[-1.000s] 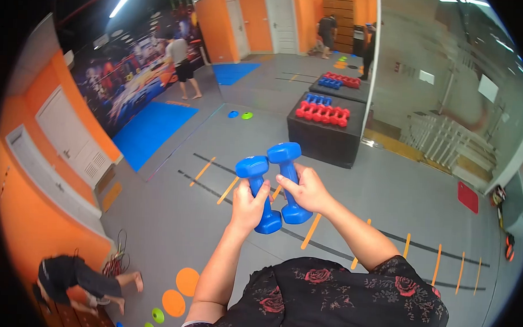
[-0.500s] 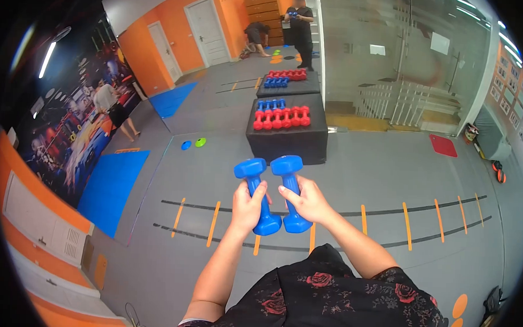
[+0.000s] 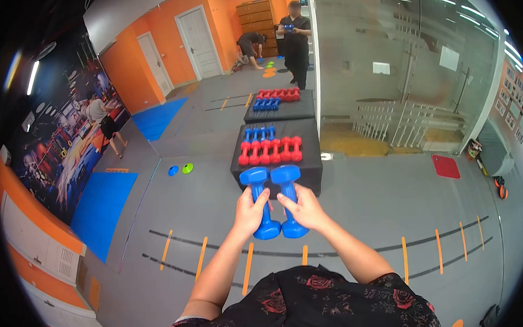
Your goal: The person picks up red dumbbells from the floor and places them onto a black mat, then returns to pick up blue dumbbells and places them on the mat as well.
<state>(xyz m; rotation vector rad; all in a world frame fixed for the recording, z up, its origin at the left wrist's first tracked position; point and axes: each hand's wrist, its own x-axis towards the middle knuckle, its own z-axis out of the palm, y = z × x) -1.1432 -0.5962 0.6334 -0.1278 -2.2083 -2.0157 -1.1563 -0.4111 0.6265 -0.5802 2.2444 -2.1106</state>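
My left hand (image 3: pixel 252 212) is wrapped around the handle of one blue dumbbell (image 3: pixel 254 176). Around the matching blue dumbbell (image 3: pixel 286 175) my right hand (image 3: pixel 303 209) is closed, its thumb lying across the handle. Both dumbbells are held up in front of my chest, nearly upright, side by side with their heads close together or touching. Beyond them stands a black padded box (image 3: pixel 309 139). On its top lie a row of red dumbbells (image 3: pixel 273 152) and a row of smaller-looking blue dumbbells (image 3: pixel 261 133).
A ladder pattern (image 3: pixel 249 267) of black and orange strips crosses the grey floor before me. Left are a blue mat (image 3: pixel 107 210), a blue marker (image 3: pixel 173 171) and a green one (image 3: pixel 187 168). A mirror-like wall shows people and doors. Glass panels (image 3: pixel 368 81) stand right.
The view has tilted upward, so the box and floor ladder sit lower in it. The upper heads of the two dumbbells have come closer together. Both hands keep their grip.
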